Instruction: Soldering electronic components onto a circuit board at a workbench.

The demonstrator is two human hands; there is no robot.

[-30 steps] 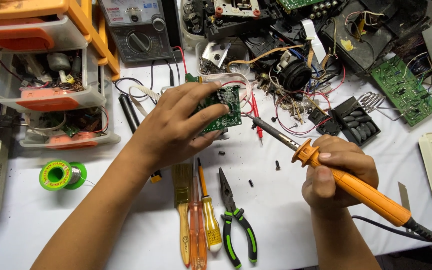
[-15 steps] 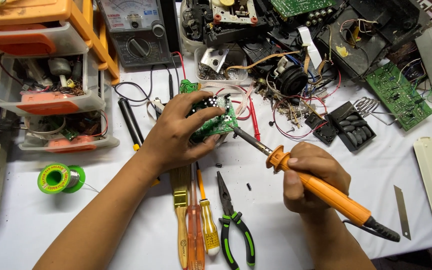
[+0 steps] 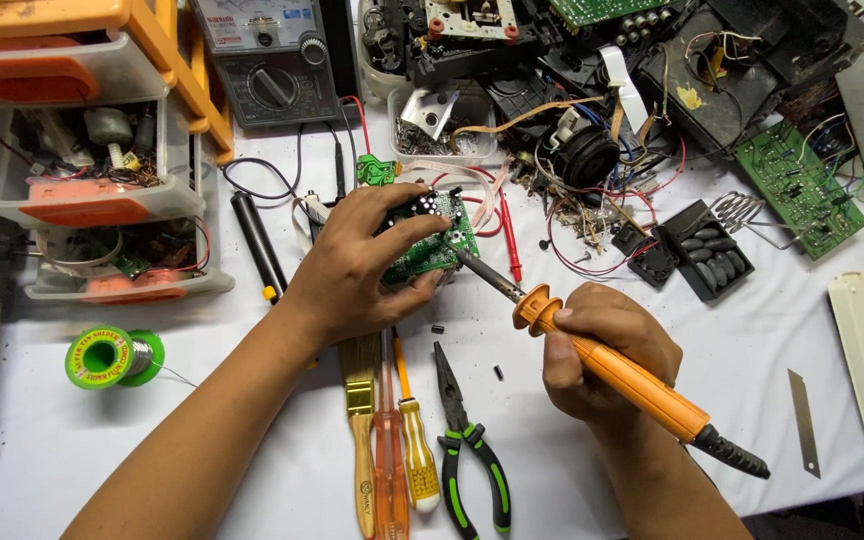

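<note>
Fingers of left hand (image 3: pixel 352 268) clamp circuit board (image 3: pixel 430 240); right hand (image 3: pixel 602 350) grips soldering iron (image 3: pixel 622 375).

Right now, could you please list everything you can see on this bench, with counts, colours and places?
Small board: 1, green, centre, held in left hand.
Soldering iron: 1, orange handle, in right hand, tip at the small board.
Pliers: 1, green and black grips, front centre.
Screwdrivers: 2, orange and yellow handles, left of pliers.
Brush: 1, wooden handle, beside screwdrivers.
Solder spool: 1, green, left.
Multimeter: 1, grey and black, top.
Drawers: stacked, clear with orange fronts, top left.
Large board: 1, green, right.
Blade: 1, grey, right front.
Table: white.
Left hand: grips the small board.
Right hand: grips the soldering iron.
</note>
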